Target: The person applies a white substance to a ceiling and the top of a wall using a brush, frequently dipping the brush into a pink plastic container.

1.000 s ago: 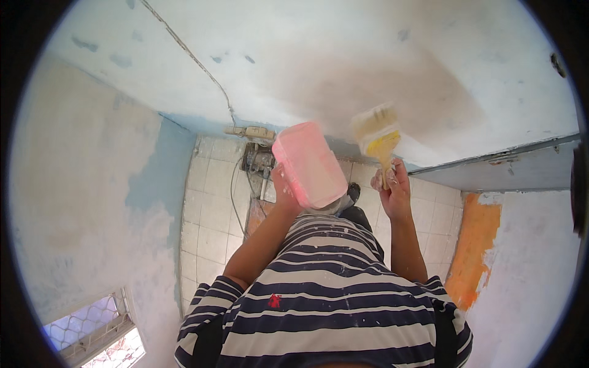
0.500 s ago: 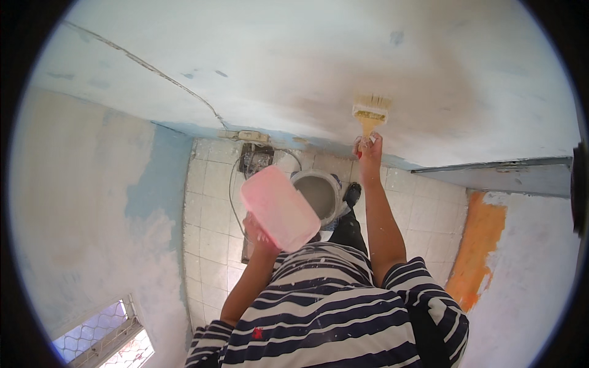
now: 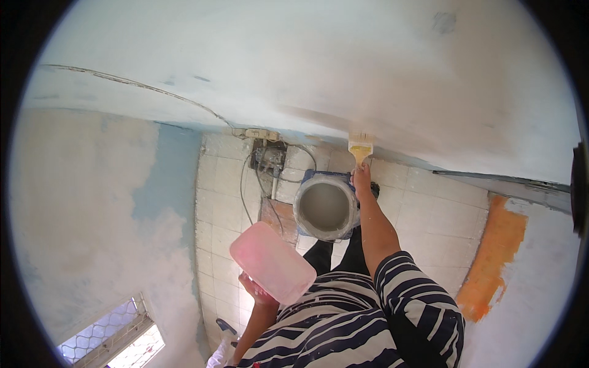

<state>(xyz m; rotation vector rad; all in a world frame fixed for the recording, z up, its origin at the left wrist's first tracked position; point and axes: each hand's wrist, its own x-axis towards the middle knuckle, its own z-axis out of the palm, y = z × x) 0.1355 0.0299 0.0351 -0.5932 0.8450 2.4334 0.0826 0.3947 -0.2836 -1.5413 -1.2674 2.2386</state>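
Observation:
My right hand (image 3: 362,178) is closed round the handle of a wide paintbrush (image 3: 361,150), stretched out ahead of me. Its pale bristles touch or nearly touch the lower part of the wall (image 3: 392,92), where a damp, brownish patch shows. Held at my left side is a pink plastic tub (image 3: 273,262); my left hand (image 3: 259,291) grips it from its near left edge. A whitish film coats the tub's inside. Below and between my arms stands a round bucket (image 3: 302,211) of greyish liquid, on a dark blue base.
Cables and a dusty dark device (image 3: 269,156) lie on the tiled floor (image 3: 221,184) by the wall's foot. A brownish board (image 3: 276,216) is left of the bucket. A grated window (image 3: 110,334) is low left; another person's foot (image 3: 226,326) shows behind my left arm.
The brush has moved down the wall toward its foot. The tub has come slightly nearer to me, and my view has shifted, showing more of the bucket and floor.

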